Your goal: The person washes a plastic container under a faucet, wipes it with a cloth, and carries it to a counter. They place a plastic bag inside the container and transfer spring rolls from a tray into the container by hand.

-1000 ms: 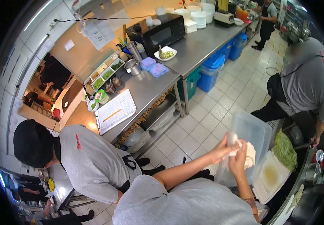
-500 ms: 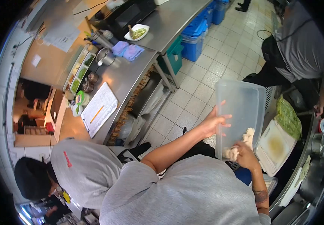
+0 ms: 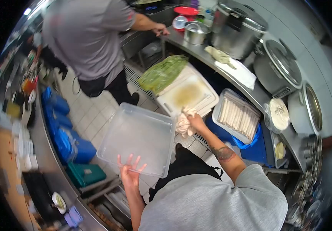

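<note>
A clear plastic container (image 3: 137, 134) is held tilted in front of me by my left hand (image 3: 130, 173), its fingers spread against the plastic at the near edge. My right hand (image 3: 197, 123) is closed around a crumpled whitish cloth (image 3: 185, 122), just beyond the container's right edge. Past the cloth lies a white cutting board (image 3: 202, 86) with a yellowish stain. A green leafy bundle in plastic wrap (image 3: 164, 75) rests against the board's left side. To the right of my right hand is a plastic tub (image 3: 216, 115) filled with rows of long whitish rolls.
A co-worker in a grey shirt (image 3: 87, 42) stands ahead to the left, one hand on the steel counter. Large metal pots (image 3: 237, 29) and a cooker (image 3: 279, 63) stand along the right counter. Blue bins (image 3: 73, 144) line the left side above tiled floor.
My view has swung to the right, toward the pot counter. The container has turned with my left hand on it. My right hand with the cloth has come out from inside the container to its right side.
</note>
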{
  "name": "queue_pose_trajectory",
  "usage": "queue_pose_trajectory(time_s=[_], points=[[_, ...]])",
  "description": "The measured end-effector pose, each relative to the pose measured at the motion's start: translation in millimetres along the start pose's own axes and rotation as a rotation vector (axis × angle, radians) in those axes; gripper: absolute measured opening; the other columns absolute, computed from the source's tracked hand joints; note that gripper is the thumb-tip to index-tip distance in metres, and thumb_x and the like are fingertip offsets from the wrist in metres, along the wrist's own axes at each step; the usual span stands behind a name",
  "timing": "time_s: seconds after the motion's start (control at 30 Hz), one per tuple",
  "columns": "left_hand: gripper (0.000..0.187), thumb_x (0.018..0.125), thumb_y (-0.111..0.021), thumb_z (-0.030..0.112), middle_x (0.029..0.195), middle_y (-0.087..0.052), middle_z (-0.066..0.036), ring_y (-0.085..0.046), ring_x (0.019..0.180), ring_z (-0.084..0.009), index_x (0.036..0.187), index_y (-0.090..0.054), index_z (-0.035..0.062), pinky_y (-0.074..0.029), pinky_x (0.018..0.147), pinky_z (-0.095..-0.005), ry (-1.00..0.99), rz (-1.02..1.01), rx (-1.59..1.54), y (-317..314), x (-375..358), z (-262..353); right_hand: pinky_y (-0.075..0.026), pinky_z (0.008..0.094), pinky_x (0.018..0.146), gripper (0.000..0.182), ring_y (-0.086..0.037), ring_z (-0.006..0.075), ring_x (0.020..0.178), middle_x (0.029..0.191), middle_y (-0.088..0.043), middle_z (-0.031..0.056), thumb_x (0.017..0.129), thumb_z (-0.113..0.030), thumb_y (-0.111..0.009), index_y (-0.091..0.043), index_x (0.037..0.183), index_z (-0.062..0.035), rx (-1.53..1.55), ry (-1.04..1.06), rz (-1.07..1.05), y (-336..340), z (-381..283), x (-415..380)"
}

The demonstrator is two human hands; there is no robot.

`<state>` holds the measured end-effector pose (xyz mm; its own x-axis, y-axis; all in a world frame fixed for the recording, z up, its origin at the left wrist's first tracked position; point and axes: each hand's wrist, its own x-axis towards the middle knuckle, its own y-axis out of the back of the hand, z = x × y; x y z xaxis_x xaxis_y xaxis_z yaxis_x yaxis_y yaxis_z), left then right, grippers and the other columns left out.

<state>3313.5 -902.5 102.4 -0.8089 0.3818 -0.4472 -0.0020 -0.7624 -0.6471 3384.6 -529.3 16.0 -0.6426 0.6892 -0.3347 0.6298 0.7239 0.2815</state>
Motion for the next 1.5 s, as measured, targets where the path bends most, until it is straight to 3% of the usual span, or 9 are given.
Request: queue_pose_trajectory(time_s=[0.17, 0.5, 0.63, 0.7, 1.03, 1.13, 1.2, 1.3, 1.5], points=[[0.078, 0.070, -0.052, 0.004, 0.123, -0.042, -0.018, -0.045, 0.115, -0.0458, 0.138, -0.026, 0.0308, -0.039, 0.081, -0.0766, 0.239, 0.015, 0.003, -15, 75, -13, -0.048, 0.0334, 0.080, 0.039, -0.058, 0.0218, 0.093, 0.109, -0.060, 0.0132, 0.088, -0.015, -0.056, -0.049, 0.121, 0.0046, 0.555, -0.065, 0.223, 114, 31, 28], [0.085, 0.067, -0.055, 0.003, 0.127, -0.041, -0.019, -0.046, 0.114, -0.0460, 0.140, -0.021, 0.0300, -0.035, 0.089, -0.0732, 0.471, -0.141, 0.157, -130, 237, -127, -0.047, 0.0382, 0.083, 0.036, -0.059, 0.0338, 0.097, 0.109, -0.059, 0.0181, 0.071, -0.006, -0.061, -0.061, 0.107, -0.0124, -0.690, 0.357, 1.051, 393, -79, 66], [0.083, 0.071, -0.056, 0.007, 0.130, -0.042, -0.020, -0.046, 0.115, -0.0452, 0.141, -0.014, 0.0265, -0.038, 0.085, -0.0718, 0.532, -0.201, 0.217, -148, 310, -184, -0.034, 0.0658, 0.095, 0.068, -0.025, 0.0437, 0.132, 0.143, -0.032, 0.0159, 0.069, -0.025, -0.074, -0.047, 0.132, -0.0219, -1.060, -0.407, 0.759, 429, -71, 94], [0.081, 0.074, -0.057, 0.010, 0.130, -0.043, -0.019, -0.046, 0.116, -0.0443, 0.141, -0.016, 0.0260, -0.037, 0.087, -0.0711, 0.558, -0.172, 0.308, -154, 330, -205, -0.026, 0.0765, 0.092, 0.090, -0.008, 0.0437, 0.138, 0.152, -0.015, 0.0119, 0.061, -0.030, -0.082, -0.037, 0.139, -0.0226, -1.022, -0.276, 0.699, 436, -48, 112], [0.089, 0.073, -0.070, 0.032, 0.135, -0.040, -0.026, -0.044, 0.122, -0.0363, 0.142, -0.022, 0.0004, -0.037, 0.102, -0.0396, -0.267, 0.209, 1.332, -106, 319, -234, -0.024, 0.0708, 0.098, 0.072, -0.036, 0.0325, 0.131, 0.135, -0.047, 0.0119, 0.072, -0.065, -0.059, -0.056, 0.126, -0.0173, -1.116, -0.435, -0.110, 427, -27, 209], [0.093, 0.071, -0.071, 0.040, 0.137, -0.038, -0.027, -0.039, 0.126, -0.0372, 0.141, -0.026, -0.0014, -0.034, 0.104, -0.0392, 0.068, 0.188, 1.506, -58, 266, -216, -0.024, 0.0713, 0.097, 0.075, -0.036, 0.0362, 0.130, 0.138, -0.046, 0.0086, 0.071, -0.062, -0.064, -0.054, 0.128, -0.0137, -1.296, -0.725, -0.150, 395, -92, 215], [0.097, 0.071, -0.070, 0.048, 0.140, -0.035, -0.027, -0.034, 0.131, -0.0355, 0.142, -0.026, -0.0012, -0.031, 0.106, -0.0387, 0.418, 0.193, 1.428, -32, 218, -218, -0.022, 0.0713, 0.098, 0.075, -0.023, 0.0444, 0.134, 0.140, -0.041, 0.0168, 0.070, -0.054, -0.070, -0.054, 0.126, -0.0079, -1.375, -0.550, -0.008, 373, -81, 235], [0.103, 0.070, -0.066, 0.062, 0.145, -0.029, -0.024, -0.027, 0.136, -0.0303, 0.142, -0.027, 0.0004, -0.025, 0.109, -0.0397, 0.820, 0.233, 1.105, -8, 116, -243, -0.044, 0.0490, 0.091, 0.064, -0.051, 0.0383, 0.114, 0.121, -0.054, 0.0242, 0.073, -0.041, -0.070, -0.056, 0.116, 0.0035, -1.212, 0.004, -0.097, 290, -137, 224], [0.060, 0.084, -0.053, 0.047, 0.127, -0.053, -0.017, -0.052, 0.115, -0.0304, 0.129, -0.051, 0.0066, -0.043, 0.095, -0.0412, 0.635, 0.258, 0.886, 4, 17, -274, -0.036, 0.0411, 0.102, 0.054, -0.044, 0.0409, 0.122, 0.130, -0.047, 0.0270, 0.073, -0.015, -0.071, -0.054, 0.122, 0.0002, -1.050, 0.711, -0.908, 65, -193, 149]])
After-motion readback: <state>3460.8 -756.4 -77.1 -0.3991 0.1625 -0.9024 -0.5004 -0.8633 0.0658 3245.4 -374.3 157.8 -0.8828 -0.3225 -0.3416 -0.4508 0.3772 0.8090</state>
